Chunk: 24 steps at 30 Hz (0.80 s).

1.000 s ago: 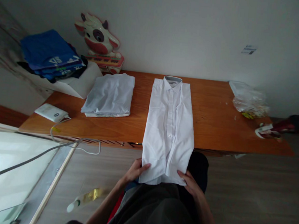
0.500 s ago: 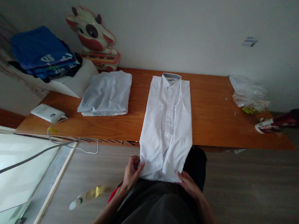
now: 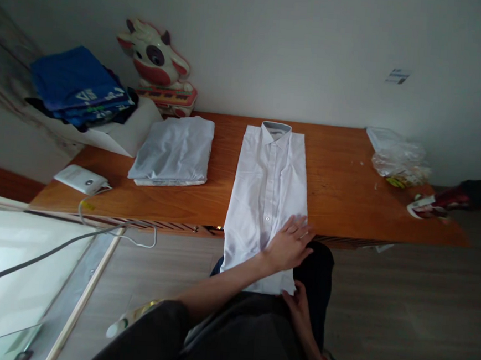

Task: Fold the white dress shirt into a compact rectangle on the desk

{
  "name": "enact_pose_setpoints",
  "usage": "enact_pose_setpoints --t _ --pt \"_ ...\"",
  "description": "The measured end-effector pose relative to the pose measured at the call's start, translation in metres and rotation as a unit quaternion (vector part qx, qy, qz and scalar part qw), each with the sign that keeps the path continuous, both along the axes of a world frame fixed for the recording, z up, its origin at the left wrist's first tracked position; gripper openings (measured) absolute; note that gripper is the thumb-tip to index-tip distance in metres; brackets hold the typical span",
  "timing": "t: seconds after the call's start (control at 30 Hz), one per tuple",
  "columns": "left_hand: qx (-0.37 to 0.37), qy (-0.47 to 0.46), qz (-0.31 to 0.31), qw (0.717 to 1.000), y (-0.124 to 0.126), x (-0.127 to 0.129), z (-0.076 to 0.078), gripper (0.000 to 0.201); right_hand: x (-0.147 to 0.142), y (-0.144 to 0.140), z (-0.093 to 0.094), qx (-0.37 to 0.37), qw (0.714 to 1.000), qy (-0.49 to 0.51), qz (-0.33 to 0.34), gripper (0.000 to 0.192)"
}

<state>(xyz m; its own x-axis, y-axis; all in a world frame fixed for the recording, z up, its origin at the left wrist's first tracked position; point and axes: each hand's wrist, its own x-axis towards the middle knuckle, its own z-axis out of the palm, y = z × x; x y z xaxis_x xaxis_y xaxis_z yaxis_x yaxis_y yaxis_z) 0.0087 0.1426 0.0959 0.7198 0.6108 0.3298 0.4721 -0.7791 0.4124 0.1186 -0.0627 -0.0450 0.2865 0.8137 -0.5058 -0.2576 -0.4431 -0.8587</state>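
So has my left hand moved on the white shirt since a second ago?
Yes. The left hand has crossed rightward and up the white shirt toward the table edge.

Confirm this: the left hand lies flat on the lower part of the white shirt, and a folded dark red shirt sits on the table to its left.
Not quite. In the head view, the left hand lies flat on the white shirt, but the folded shirt on the table is pale blue-grey, not dark red.
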Motion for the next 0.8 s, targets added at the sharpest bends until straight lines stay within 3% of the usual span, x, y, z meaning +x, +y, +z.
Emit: enact_pose_setpoints --t 0.1,0.2,0.4,0.6,0.8 --pt "0.025 0.04 0.079 0.996 0.037 0.023 -0.009 0.069 0.003 -0.003 0.006 0.037 0.998 -0.037 -0.029 0.056" --pt "0.022 0.045 0.103 0.993 0.053 0.027 -0.023 0.076 0.007 -0.002 0.013 0.057 0.998 -0.032 -0.016 0.049" --pt "0.035 0.035 0.115 0.992 0.051 0.023 -0.034 0.075 0.016 -0.006 0.013 0.029 0.99 -0.129 0.043 0.041" --pt "0.035 0.021 0.114 0.993 0.051 0.024 -0.034 0.074 0.02 -0.027 0.01 0.055 0.944 -0.317 0.077 0.033" --pt "0.036 0.011 0.115 0.993 0.051 0.024 -0.036 0.075 0.015 -0.025 0.017 0.018 0.944 -0.295 0.147 0.035"
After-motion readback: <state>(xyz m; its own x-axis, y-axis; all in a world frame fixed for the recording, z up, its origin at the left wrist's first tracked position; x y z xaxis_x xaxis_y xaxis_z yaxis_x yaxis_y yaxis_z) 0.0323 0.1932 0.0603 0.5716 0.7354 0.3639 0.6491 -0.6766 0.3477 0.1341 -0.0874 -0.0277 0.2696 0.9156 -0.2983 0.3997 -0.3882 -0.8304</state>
